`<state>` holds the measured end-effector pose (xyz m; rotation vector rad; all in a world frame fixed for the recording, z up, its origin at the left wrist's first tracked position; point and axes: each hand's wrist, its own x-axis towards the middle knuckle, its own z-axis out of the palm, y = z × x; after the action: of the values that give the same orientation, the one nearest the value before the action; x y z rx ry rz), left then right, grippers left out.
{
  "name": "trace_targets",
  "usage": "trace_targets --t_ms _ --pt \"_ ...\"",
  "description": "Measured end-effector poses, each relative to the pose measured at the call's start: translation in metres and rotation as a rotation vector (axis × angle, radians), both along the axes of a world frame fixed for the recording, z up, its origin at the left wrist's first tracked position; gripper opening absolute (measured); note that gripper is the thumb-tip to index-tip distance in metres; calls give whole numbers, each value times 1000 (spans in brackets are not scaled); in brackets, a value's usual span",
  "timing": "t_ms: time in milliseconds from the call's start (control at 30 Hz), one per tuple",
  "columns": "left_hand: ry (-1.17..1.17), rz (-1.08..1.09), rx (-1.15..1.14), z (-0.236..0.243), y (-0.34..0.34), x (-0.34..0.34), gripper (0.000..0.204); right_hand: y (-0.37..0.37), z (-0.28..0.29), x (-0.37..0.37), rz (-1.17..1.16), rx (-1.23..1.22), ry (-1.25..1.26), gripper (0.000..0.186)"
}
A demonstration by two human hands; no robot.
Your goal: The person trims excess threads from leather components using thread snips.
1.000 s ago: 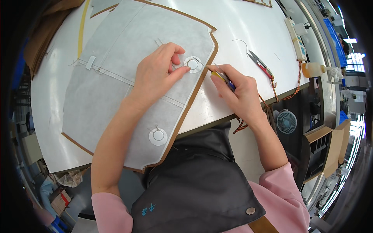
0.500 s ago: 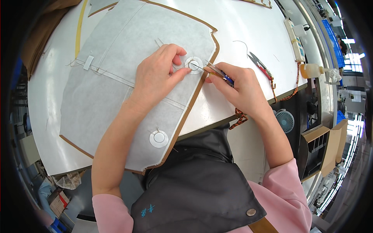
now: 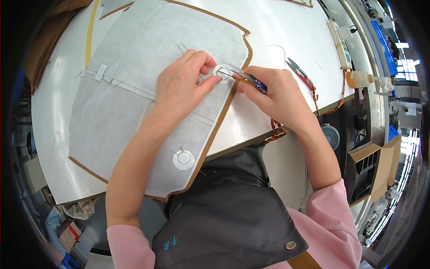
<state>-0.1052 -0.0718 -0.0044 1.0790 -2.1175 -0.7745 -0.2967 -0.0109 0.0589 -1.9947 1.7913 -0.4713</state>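
Note:
A large pale grey panel (image 3: 130, 58) with brown edging lies backing side up before me. Two white discs with thin rings are on it: the far disc (image 3: 227, 77) between my hands and the near disc (image 3: 183, 160), which has loose thread ends. My left hand (image 3: 183, 83) rests on the panel, its fingers curled around a thin thread (image 3: 202, 77) beside the far disc; the grip is partly hidden. In my right hand (image 3: 280, 96) are blue-handled thread snips (image 3: 254, 80), their blades pointing left over that disc. A patterned cord (image 3: 277, 132) hangs below this hand.
Red-handled snips (image 3: 301, 74) with a cord lie on the white table (image 3: 273, 27) at right. Beyond them are a power strip (image 3: 340, 47) and a bottle of yellowish liquid (image 3: 358, 80). A small fan (image 3: 330, 136) and an open cardboard box (image 3: 378, 168) stand lower right.
The snips in my right hand have moved slightly left, and their blades now reach over the far disc. My left hand has stayed almost in place.

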Motion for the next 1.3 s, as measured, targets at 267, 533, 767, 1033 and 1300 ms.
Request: trace_targets --t_ms 267,533,767,1033,1300 --pt "-17 17 22 0 0 1 23 5 -5 1 5 -29 5 15" --pt "-34 14 72 4 -3 -1 23 14 -30 -3 -15 -151 -141 15" --pt "-34 16 89 6 -3 -2 21 15 -31 -3 -38 -181 -187 17" --pt "62 -14 107 -2 -9 4 12 23 -19 -2 -81 -45 -132 21" --pt "9 129 24 9 -3 -9 12 36 -30 -5 -207 -85 -297 22"
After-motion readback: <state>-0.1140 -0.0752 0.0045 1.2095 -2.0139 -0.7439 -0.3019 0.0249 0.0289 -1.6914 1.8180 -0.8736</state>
